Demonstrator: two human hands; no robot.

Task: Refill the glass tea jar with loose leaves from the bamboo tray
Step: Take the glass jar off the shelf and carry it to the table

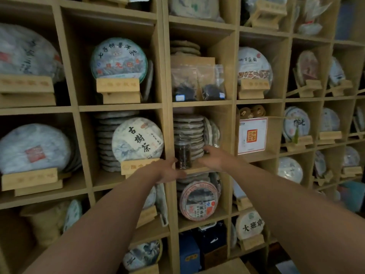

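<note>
A small glass tea jar (182,153) with dark loose leaves inside stands upright at the front of a shelf compartment, before a stack of tea cakes. My left hand (167,171) reaches in just to the jar's left, its thumb close to the jar's lower side. To the right of the jar is my right hand (214,158), fingers spread and a short gap away from the glass. Neither hand clasps the jar. No bamboo tray is in view.
A wooden cubby shelf (167,107) fills the view, packed with wrapped round tea cakes (137,139) on wooden stands. Plastic bags of dark leaves (197,84) sit in the cubby above the jar. A white box (252,135) stands one cubby to the right.
</note>
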